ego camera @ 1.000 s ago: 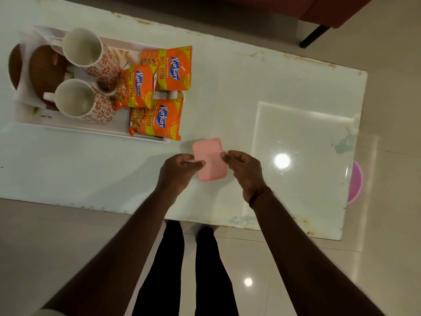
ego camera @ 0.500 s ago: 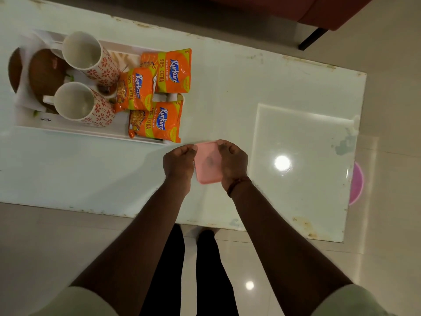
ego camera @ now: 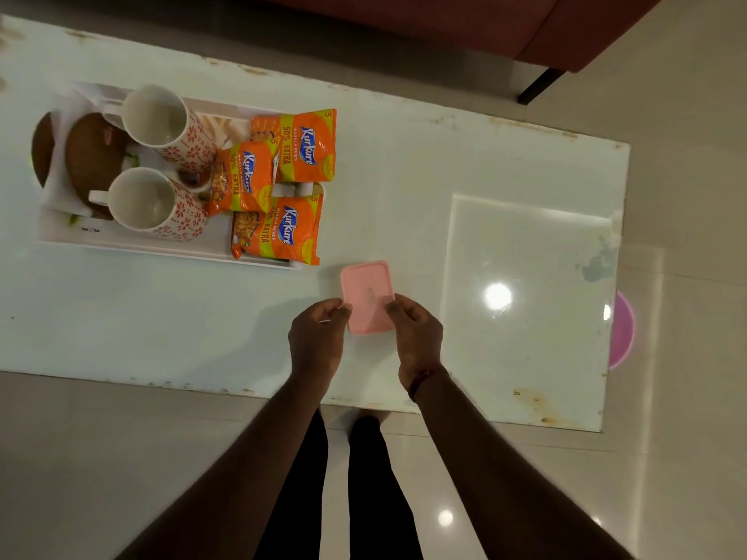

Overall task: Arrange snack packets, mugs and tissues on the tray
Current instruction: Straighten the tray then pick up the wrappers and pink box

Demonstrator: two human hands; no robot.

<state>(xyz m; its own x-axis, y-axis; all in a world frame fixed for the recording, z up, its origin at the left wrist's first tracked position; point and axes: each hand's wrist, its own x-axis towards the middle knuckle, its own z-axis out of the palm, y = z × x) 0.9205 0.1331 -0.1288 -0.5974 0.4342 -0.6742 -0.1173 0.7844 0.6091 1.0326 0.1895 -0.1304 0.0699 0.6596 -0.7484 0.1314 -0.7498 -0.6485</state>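
A person's left hand (ego camera: 319, 337) and right hand (ego camera: 416, 333) pinch the near edges of a flat pink pack (ego camera: 366, 293) between curled fingers and thumbs over a white table (ego camera: 404, 175). Beyond the fingertips, to their left, a white tray (ego camera: 133, 246) carries two patterned mugs (ego camera: 153, 119) and three orange snack packets (ego camera: 307, 147)

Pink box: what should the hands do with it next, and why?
Probably lift the pink box leftward onto the tray: left hand and right hand pinch its sides, it lies outside the tray, and mugs and packets sit there.
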